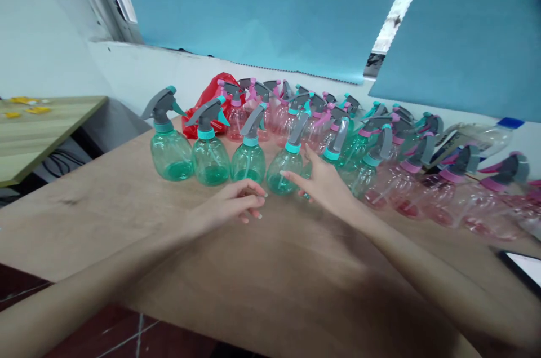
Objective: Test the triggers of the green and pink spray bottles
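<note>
Head view: mid-frame, the right hand [327, 183] is half-spread at a green spray bottle [279, 169], thumb in front, likely suited to steadying it, though contact is unclear; lower left, the left hand [243, 200] hovers empty, loosely curled.

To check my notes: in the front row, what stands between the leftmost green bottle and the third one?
In the head view, one green spray bottle stands between them.

Blue blinds [270, 8] at 12 o'clock, bright gap (light coming through) [401, 3] between 1 and 2. White wall [38, 25] at 10, pale side table [34, 149] at 9, dark-red floor [97, 330] at 8.
</note>
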Tool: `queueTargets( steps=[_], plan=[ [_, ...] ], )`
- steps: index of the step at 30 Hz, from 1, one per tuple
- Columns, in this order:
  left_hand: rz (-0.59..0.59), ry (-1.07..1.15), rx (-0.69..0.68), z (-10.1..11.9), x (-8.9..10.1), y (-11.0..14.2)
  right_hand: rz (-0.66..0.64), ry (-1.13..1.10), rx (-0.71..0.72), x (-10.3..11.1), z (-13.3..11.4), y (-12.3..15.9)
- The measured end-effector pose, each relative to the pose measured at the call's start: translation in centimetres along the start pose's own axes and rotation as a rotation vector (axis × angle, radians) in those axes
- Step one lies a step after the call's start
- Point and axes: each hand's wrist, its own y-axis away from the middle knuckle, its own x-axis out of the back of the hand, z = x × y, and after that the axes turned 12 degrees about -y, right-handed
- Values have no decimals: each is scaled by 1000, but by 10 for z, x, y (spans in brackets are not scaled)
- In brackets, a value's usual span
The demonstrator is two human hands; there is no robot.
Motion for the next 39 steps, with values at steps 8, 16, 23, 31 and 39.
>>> queueTargets(
  steps=[8,16,23,31,39],
  plan=[
    [-18,-198,-222,7,0,22,104,13,61,-15,9,-11],
    [121,-280,-245,15,-3,8,88,31,57,-14,3,-7],
    [458,-509,-407,21,-16,-2,60,89,134,-12,-1,16],
    [429,-468,-535,46,-41,-20,-9,47,216,-6,2,54],
    [317,-370,-582,61,-87,-39,102,253,195,17,15,84]
  ],
)
